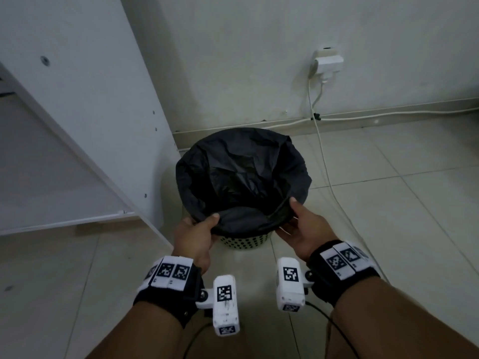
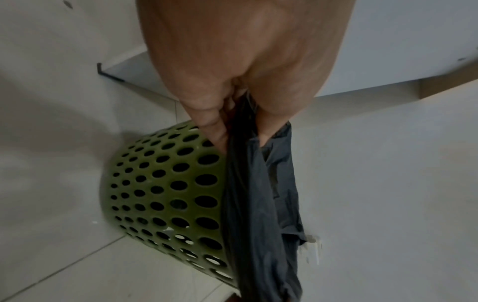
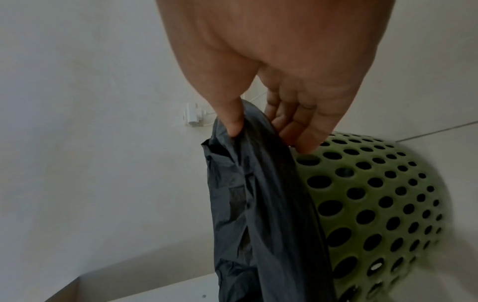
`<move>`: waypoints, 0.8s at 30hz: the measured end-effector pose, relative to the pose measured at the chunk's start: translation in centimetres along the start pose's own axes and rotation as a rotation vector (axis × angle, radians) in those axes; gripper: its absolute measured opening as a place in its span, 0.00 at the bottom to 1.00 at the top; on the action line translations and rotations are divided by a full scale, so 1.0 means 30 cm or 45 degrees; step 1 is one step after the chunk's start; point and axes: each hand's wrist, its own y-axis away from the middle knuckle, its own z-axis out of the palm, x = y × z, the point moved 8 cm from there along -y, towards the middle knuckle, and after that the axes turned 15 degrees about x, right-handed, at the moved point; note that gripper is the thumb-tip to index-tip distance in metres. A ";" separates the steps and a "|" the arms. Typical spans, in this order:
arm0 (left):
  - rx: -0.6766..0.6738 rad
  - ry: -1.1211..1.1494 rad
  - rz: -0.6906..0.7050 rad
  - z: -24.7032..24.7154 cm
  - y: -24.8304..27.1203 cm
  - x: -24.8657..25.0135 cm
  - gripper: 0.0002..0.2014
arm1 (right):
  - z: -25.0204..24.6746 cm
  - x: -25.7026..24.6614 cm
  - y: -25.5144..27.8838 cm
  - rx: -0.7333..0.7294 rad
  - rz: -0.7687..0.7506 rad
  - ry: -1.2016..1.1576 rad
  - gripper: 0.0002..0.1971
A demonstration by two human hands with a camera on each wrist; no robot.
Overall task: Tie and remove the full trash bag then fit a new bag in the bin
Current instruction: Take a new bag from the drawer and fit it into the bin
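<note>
Nearest you, your two forearms reach forward over the tiled floor (image 1: 414, 203), each wrist wearing a black strap with a white camera. Your left hand (image 1: 195, 237) has its grip clamped on the near left edge of the bag (image 1: 241, 174), thumb on top of the black plastic and fingers (image 2: 214, 130) curled beneath it against the bin (image 1: 243, 242). Your right hand (image 1: 302, 229) pinches the near right edge of the same bag, thumb pressed on the upper side and fingers (image 3: 302, 141) tucked under at the rim. The bag lines the bin, its mouth open and its rim folded out over the bin's top; along the near side, between your hands, the plastic is not yet pulled down, and the green holed wall shows below it. The bin stands on the floor near the far wall, just right of a white cabinet (image 1: 77, 112). Beyond it, a white plug (image 1: 326, 63) sits in a wall socket, and its cable (image 1: 324, 156) drops to the floor and runs past the bin's right side.
</note>
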 end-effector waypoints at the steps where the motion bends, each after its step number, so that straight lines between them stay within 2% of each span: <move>1: -0.014 0.006 0.020 -0.008 0.000 -0.001 0.14 | -0.004 -0.005 -0.002 -0.004 -0.002 -0.008 0.13; 5: -0.060 0.014 0.097 -0.029 0.003 0.004 0.17 | -0.008 -0.026 -0.004 -0.085 -0.069 0.019 0.11; 7: -0.096 0.008 0.133 -0.029 0.010 0.007 0.17 | -0.013 -0.043 0.001 -0.104 -0.139 0.074 0.07; 9: -0.130 -0.019 0.171 -0.031 0.026 0.002 0.14 | -0.025 -0.061 0.001 -0.105 -0.231 0.150 0.08; 13: -0.222 -0.282 0.150 -0.052 0.052 -0.075 0.12 | -0.038 -0.113 -0.008 -0.187 -0.414 0.377 0.12; 15: -0.210 -0.439 0.177 -0.084 0.039 -0.092 0.16 | -0.046 -0.158 -0.019 -0.233 -0.493 0.509 0.12; 17: -0.124 -0.476 0.308 -0.117 0.019 -0.040 0.29 | -0.058 -0.212 -0.025 -0.298 -0.560 0.657 0.12; 18: -0.058 -0.451 0.405 -0.130 0.009 0.007 0.32 | -0.062 -0.238 -0.027 -0.331 -0.596 0.744 0.11; 19: -0.003 -0.429 0.523 -0.139 0.003 0.062 0.31 | -0.064 -0.261 -0.029 -0.361 -0.633 0.836 0.11; 21: 0.018 -0.452 0.756 -0.117 0.018 0.170 0.21 | -0.065 -0.300 -0.037 -0.384 -0.722 1.020 0.09; 24: -0.101 -0.720 1.050 -0.039 0.047 0.260 0.12 | -0.053 -0.353 -0.049 -0.278 -0.990 1.308 0.05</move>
